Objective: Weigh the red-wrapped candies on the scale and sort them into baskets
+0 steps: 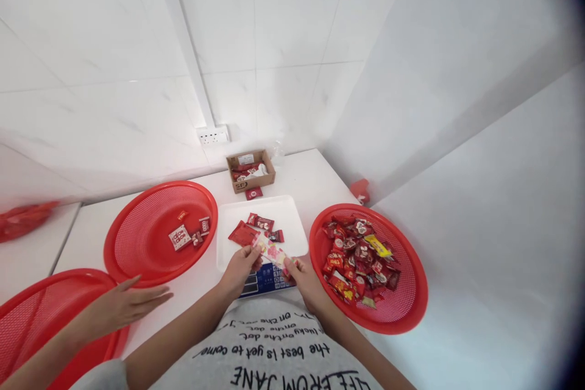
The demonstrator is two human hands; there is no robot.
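My left hand point(245, 265) and my right hand point(299, 274) pinch opposite ends of a pink-and-white patterned candy packet point(273, 251), stretched level between them. Under it lies the digital scale with its white tray point(287, 213) and blue keypad point(256, 283), partly covered by my hands. On the tray rest a flat red packet point(242, 234), a red wrapped candy point(261, 222) and a darker wrapped candy point(276, 236). To the right of my right hand stands a red mesh basket point(414, 311) full of wrapped candies point(356, 256), one of them yellow.
Behind the scale is a small cardboard box point(252, 181) of red packets, with a red packet point(254, 193) before it. A red basket point(137, 225) at left holds a few small packs. Another person's open hand point(132, 304) reaches over a nearer red basket point(59, 280). A socket point(212, 135) is on the wall.
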